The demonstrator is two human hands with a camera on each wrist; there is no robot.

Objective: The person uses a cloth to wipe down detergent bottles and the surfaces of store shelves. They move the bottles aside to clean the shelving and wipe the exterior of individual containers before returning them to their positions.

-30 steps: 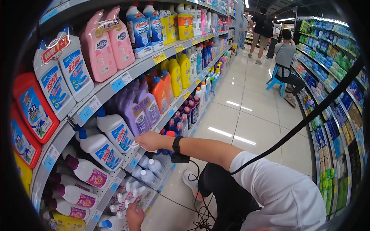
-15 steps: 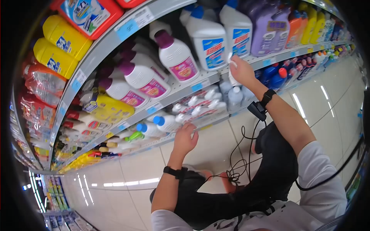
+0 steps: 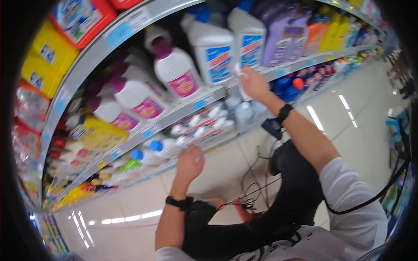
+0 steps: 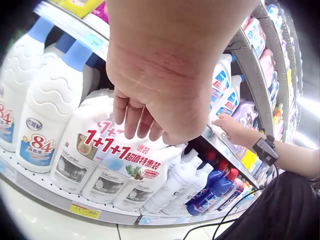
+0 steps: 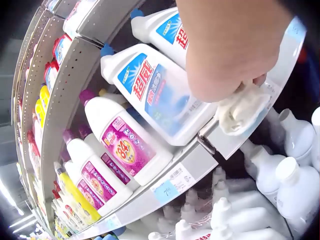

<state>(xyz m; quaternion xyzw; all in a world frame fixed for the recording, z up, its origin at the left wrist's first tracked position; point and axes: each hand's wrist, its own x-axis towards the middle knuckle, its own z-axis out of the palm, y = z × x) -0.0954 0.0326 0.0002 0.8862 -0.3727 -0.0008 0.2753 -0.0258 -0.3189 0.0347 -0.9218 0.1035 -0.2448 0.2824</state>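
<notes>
My right hand [image 3: 256, 85] grips a crumpled white cloth [image 5: 243, 111] at the front edge of the middle shelf [image 5: 222, 141]. Just behind it stand white cleaner bottles [image 5: 150, 90] with blue caps and blue-and-red labels. To their left are white bottles with purple caps [image 5: 125, 137]. My left hand [image 3: 190, 163] is lower, in front of the bottom shelf, its fingers loosely bent and holding nothing. In the left wrist view, it overlaps shrink-wrapped "1+1+1" bottles [image 4: 100, 170], beside white "84" bottles with blue caps [image 4: 50, 105].
Purple bottles [image 3: 285, 39] stand farther right on the middle shelf. Below are blue bottles with red caps [image 3: 292, 89]. Black cables [image 3: 250, 195] lie on the tiled floor [image 3: 130, 235] by my legs. A blue stool [image 3: 395, 128] is at far right.
The head view swung from the aisle down and left to the shelves, then slightly right. My left hand came fully into view. My right hand keeps the cloth at the shelf edge.
</notes>
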